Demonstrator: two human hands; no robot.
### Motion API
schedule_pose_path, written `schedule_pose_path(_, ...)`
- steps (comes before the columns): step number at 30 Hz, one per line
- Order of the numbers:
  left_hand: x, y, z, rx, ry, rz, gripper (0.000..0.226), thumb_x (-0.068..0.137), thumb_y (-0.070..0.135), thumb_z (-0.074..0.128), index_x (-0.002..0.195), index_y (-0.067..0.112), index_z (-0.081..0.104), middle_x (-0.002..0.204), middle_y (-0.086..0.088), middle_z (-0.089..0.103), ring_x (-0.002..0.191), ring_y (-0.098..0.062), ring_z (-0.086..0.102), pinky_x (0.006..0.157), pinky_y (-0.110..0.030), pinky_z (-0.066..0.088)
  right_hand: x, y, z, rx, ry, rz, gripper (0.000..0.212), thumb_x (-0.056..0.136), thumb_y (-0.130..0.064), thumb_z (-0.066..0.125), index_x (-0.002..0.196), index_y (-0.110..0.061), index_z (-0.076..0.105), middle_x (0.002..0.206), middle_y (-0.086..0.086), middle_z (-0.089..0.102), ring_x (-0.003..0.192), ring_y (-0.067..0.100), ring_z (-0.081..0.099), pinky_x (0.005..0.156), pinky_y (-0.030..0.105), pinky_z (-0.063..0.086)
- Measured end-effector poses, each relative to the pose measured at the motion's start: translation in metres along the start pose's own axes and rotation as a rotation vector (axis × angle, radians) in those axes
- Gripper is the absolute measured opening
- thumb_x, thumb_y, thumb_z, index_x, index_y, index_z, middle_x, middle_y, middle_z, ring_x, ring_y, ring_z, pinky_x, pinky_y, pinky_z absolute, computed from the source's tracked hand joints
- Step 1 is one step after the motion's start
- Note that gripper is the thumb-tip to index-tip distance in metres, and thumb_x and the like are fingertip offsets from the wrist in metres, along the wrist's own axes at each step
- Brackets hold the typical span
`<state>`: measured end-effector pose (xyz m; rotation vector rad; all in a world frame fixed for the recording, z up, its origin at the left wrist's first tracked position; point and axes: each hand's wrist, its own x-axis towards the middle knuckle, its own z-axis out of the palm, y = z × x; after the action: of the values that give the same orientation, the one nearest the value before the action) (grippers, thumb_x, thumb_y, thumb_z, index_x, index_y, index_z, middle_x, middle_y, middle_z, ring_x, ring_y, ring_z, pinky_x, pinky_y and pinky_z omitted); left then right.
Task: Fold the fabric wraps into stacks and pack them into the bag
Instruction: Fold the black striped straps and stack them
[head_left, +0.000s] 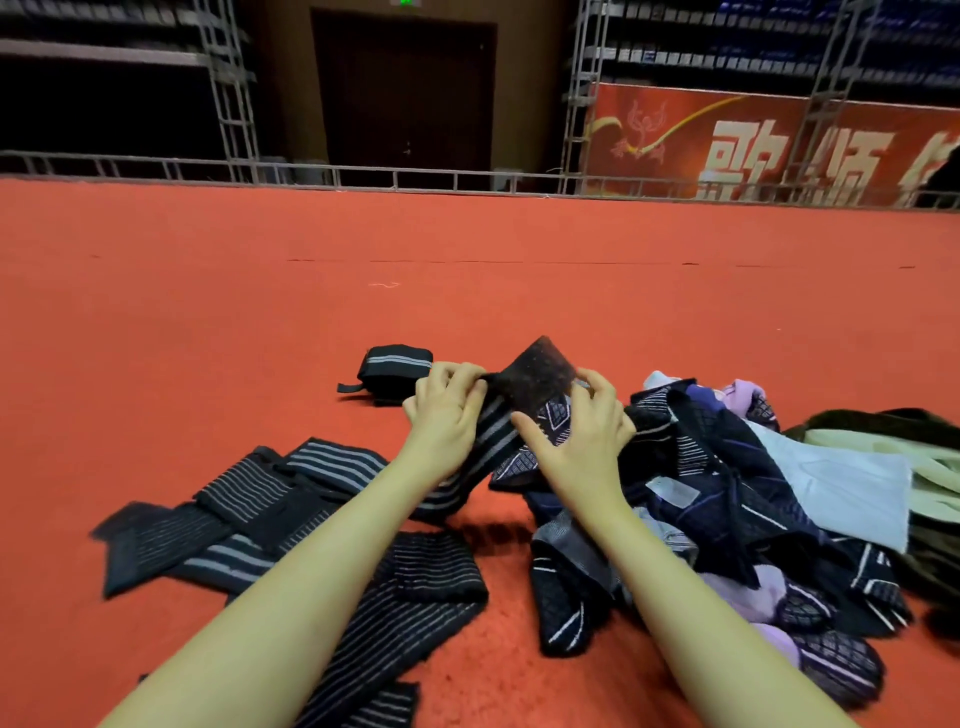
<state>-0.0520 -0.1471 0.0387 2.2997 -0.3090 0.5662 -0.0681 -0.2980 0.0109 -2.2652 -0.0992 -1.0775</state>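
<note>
A black wrap with grey stripes (493, 441) is lifted off the red carpet, its dark rough end flap (537, 374) standing up between my hands. My left hand (447, 405) pinches the flap's left edge. My right hand (582, 421) holds the right edge, fingers curled over it. Just behind my left hand sits a folded black wrap bundle (392, 371) with a small tab. Several striped wraps (270, 514) lie flat and overlapping at the near left. No bag is clearly in view.
A heap of dark patterned and lilac fabrics (727, 519) lies at the right, with pale green and white cloth (857, 478) beyond it. Red carpet (363, 291) stretches ahead to a metal rail (363, 174) and a red banner (753, 145).
</note>
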Motion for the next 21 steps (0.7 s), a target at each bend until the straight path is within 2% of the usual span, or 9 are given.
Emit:
schedule_pose_path(3,0.004,0.002,-0.002,-0.032,-0.003,-0.011,0.027,0.102,0.029,0.035,0.118,0.023,0.055,0.108,0.007,0.036,0.111,-0.018,0.035,0.077,-0.021,0.011,-0.003,-0.017,0.008,0.117,0.07,0.037,0.051,0.075,-0.057,0.053,0.085,-0.007,0.059,0.121,0.013,0.049,0.111,0.02,0.035,0.088,0.031,0.019)
schedule_pose_path(5,0.007,0.004,-0.004,-0.033,-0.004,0.001,0.027,0.102,0.029,0.038,0.123,0.026,0.054,0.113,0.006,0.039,0.114,-0.018,0.036,0.079,-0.022,0.011,0.0,-0.026,0.009,0.186,0.123,0.071,0.04,0.079,-0.048,0.055,0.086,-0.009,0.06,0.114,0.006,0.05,0.108,0.019,0.038,0.084,0.027,0.017)
schedule_pose_path(7,0.01,0.005,-0.007,-0.002,-0.033,0.014,0.032,0.101,0.029,0.04,0.131,0.031,0.049,0.123,0.004,0.042,0.118,-0.018,0.037,0.086,-0.026,0.014,0.007,-0.028,0.008,0.23,0.158,0.128,0.03,0.081,-0.039,0.058,0.091,-0.011,0.06,0.107,0.0,0.05,0.104,0.02,0.044,0.085,0.031,0.021)
schedule_pose_path(9,0.012,-0.002,-0.009,0.082,-0.095,0.002,0.037,0.101,0.031,0.039,0.138,0.032,0.041,0.134,0.003,0.041,0.123,-0.02,0.035,0.095,-0.032,0.018,0.015,-0.024,0.005,0.221,0.202,0.17,0.028,0.083,-0.035,0.056,0.094,-0.009,0.059,0.104,0.001,0.052,0.102,0.023,0.049,0.091,0.038,0.023)
schedule_pose_path(11,0.008,-0.018,-0.009,0.236,-0.167,-0.023,0.041,0.101,0.034,0.037,0.141,0.028,0.037,0.144,0.003,0.037,0.13,-0.022,0.031,0.102,-0.035,0.019,0.024,-0.019,0.001,0.207,0.253,0.197,0.023,0.085,-0.029,0.057,0.096,-0.008,0.059,0.105,0.004,0.054,0.1,0.025,0.052,0.092,0.041,0.024)
schedule_pose_path(14,-0.012,-0.05,-0.002,0.424,-0.341,-0.131,0.049,0.101,0.043,0.03,0.147,0.025,0.029,0.157,0.002,0.019,0.142,-0.022,0.018,0.11,-0.04,0.014,0.032,-0.017,0.002,0.2,0.27,0.235,0.009,0.087,-0.015,0.059,0.096,-0.011,0.058,0.102,0.001,0.053,0.095,0.022,0.05,0.087,0.037,0.022)
schedule_pose_path(17,-0.033,-0.074,0.007,0.479,-0.55,-0.212,0.057,0.101,0.05,0.022,0.152,0.025,0.018,0.16,0.002,0.004,0.146,-0.022,0.006,0.114,-0.045,0.006,0.036,-0.016,0.008,0.156,0.246,0.216,0.006,0.088,-0.011,0.058,0.093,-0.012,0.058,0.1,-0.002,0.053,0.094,0.02,0.049,0.084,0.033,0.02)
schedule_pose_path(21,-0.046,-0.083,0.021,0.502,-0.715,-0.244,0.058,0.1,0.053,0.015,0.153,0.029,0.013,0.16,0.004,0.003,0.147,-0.023,0.003,0.115,-0.046,0.002,0.033,-0.003,0.011,0.085,0.211,0.161,0.007,0.088,-0.013,0.059,0.094,-0.014,0.059,0.099,-0.002,0.058,0.094,0.019,0.051,0.086,0.033,0.02)
